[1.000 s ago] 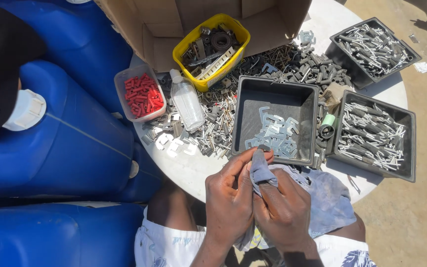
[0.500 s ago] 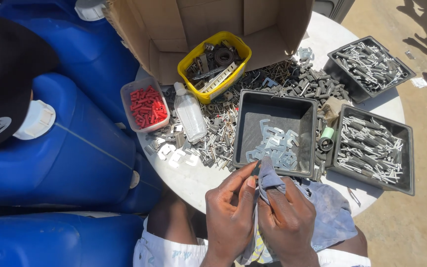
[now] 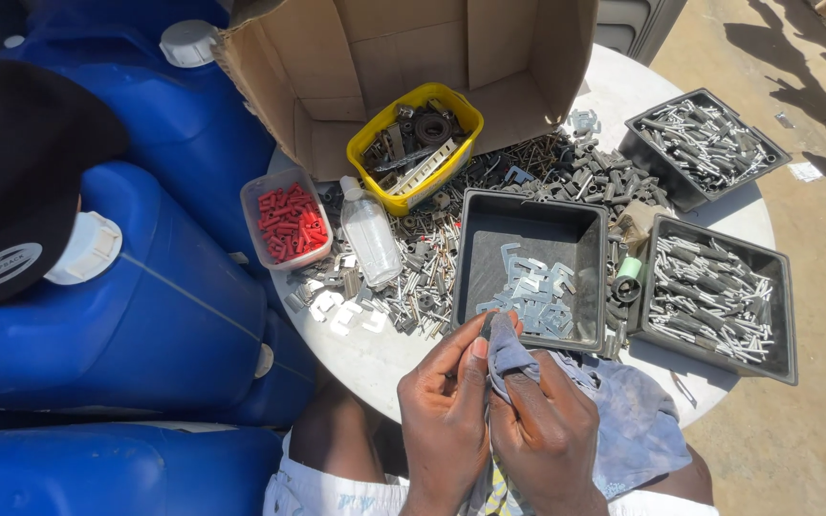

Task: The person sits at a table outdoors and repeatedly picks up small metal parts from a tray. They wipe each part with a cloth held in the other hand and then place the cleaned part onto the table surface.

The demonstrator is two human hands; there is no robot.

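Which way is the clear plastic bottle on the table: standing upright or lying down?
Lying down: the clear bottle rests on its side among metal parts, cap toward the cardboard box.

The blue-grey rag point(image 3: 504, 355) hides whatever both hands pinch.

From the head view I see my left hand point(image 3: 446, 416) and right hand point(image 3: 547, 440) pressed together at the table point(image 3: 375, 358) edge — both pinching a fold of blue rag point(image 3: 623, 430). Just beyond them: a black tray point(image 3: 528, 268) of flat metal clips. Right of it — two trays of pins point(image 3: 719, 296). Behind, a yellow tub point(image 3: 413, 143), a bottle point(image 3: 370, 229), red plugs point(image 3: 287, 222), a carton point(image 3: 403, 57). Left, blue drums point(image 3: 145, 306).
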